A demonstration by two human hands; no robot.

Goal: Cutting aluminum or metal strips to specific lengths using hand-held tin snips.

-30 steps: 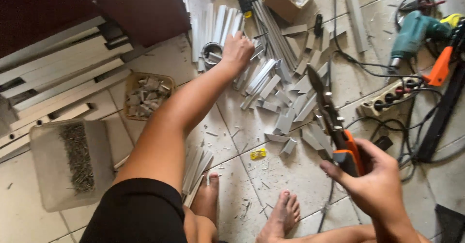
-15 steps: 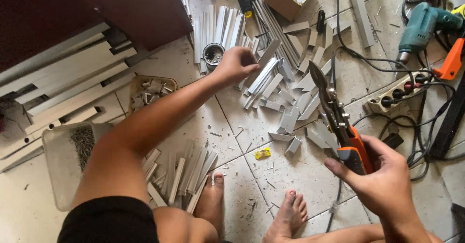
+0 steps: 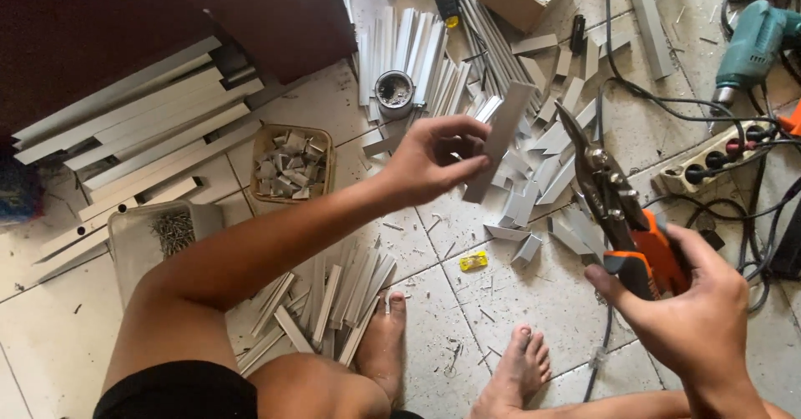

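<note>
The left hand point(image 3: 430, 162) is closed in a pinch on the near end of a short grey metal strip point(image 3: 499, 139), lifted clear of the tiled floor point(image 3: 534, 302) and tilted up toward the far right. The right hand point(image 3: 688, 315) is wrapped around the orange handles of tin snips point(image 3: 613, 206), whose blades point far-left, close beside the strip but apart from it. Under both lie scattered cut metal pieces point(image 3: 546, 177); a small yellow object point(image 3: 473, 260) sits nearer, a power strip point(image 3: 717, 156) to the right, a teal drill point(image 3: 751, 39) beyond it.
</note>
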